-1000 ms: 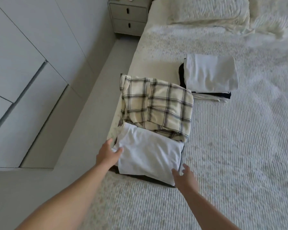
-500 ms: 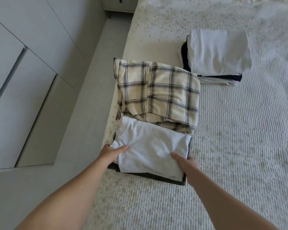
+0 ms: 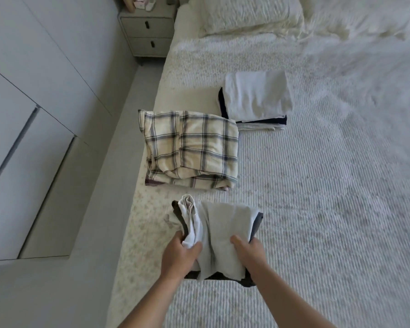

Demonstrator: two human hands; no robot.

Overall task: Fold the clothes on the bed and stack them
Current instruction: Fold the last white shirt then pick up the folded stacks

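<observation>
The fingers of the left hand and right hand are hidden under the held white garment, and only edges are seen of the dark garment beneath it. Of the far stack, the lower layers (one dark, one pale) are shown as thin edges only. The nightstand and pillow are cut off by the top edge, and the right part of the bed is blurred.

Hands: left hand and right hand grip the white-and-dark stack.
Plaid stack: just beyond it.
</observation>
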